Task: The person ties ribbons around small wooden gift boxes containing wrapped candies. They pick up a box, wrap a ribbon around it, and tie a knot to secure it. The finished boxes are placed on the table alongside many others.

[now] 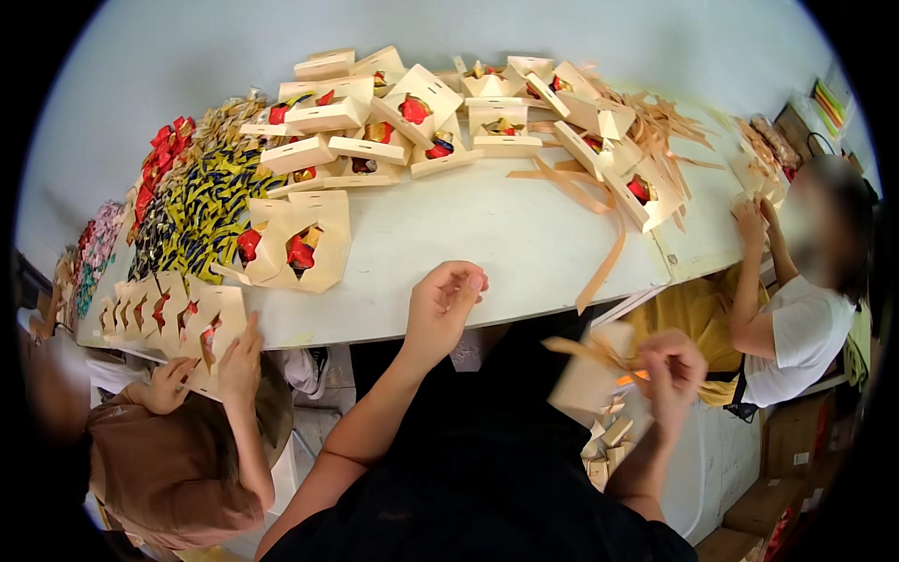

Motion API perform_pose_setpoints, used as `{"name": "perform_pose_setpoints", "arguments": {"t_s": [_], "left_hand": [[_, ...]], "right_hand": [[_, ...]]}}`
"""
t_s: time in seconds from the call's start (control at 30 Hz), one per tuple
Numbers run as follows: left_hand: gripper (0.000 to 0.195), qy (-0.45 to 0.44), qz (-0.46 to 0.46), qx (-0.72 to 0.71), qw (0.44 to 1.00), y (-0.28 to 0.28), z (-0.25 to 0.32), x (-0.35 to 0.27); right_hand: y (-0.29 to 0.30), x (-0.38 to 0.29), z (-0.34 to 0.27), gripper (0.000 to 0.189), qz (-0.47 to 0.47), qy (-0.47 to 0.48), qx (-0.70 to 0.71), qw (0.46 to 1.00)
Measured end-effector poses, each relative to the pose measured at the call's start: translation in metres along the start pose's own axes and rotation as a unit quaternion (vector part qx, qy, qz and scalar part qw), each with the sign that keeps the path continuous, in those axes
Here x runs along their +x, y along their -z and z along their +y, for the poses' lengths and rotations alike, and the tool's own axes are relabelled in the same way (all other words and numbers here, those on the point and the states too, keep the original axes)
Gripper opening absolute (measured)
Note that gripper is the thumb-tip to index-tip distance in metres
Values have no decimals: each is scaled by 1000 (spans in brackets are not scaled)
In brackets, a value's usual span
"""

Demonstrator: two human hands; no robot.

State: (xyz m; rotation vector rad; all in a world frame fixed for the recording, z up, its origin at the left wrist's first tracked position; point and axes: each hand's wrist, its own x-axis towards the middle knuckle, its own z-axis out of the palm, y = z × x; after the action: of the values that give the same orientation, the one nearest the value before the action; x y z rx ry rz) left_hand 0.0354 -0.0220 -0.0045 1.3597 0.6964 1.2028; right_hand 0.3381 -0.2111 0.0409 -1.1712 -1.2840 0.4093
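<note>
My left hand (pixel 447 305) is raised at the table's near edge, its fingers curled and thumb near the fingertips, with nothing visible in it. At the lower right, my right hand (pixel 671 365) is blurred beside an orange ribbon bow on a cream paper box (pixel 591 372); whether the fingers grip the ribbon cannot be told. That box is tilted above a container of more cream boxes (pixel 609 444). On the table, cream boxes with cut-out windows (pixel 440 147) show red and gold wrapped sweets. Loose orange ribbons (pixel 611 249) hang over the near edge.
Yellow and dark wrapped sweets (pixel 204 204) and red ones (pixel 163 154) are heaped at the left of the white table (pixel 449 232). A co-worker's hands (pixel 239 362) hold a row of boxes at the left. Another co-worker (pixel 808 330) sits at the right, near stacked cartons (pixel 792 439).
</note>
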Motion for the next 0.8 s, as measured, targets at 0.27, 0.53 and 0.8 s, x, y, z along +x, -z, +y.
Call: {"name": "perform_pose_setpoints", "arguments": {"t_s": [0.27,0.53,0.8], "left_hand": [[12,-235,104,300,918,13,27,68],[8,-232,136,268,925,14,38,43],[14,-143,67,304,939,19,-5,-16]], "right_hand": [[34,11,-3,37,-22,27,-240,970],[-101,132,24,23,-149,133,-91,976],[-314,274,68,34,-65,308,-173,933]]}}
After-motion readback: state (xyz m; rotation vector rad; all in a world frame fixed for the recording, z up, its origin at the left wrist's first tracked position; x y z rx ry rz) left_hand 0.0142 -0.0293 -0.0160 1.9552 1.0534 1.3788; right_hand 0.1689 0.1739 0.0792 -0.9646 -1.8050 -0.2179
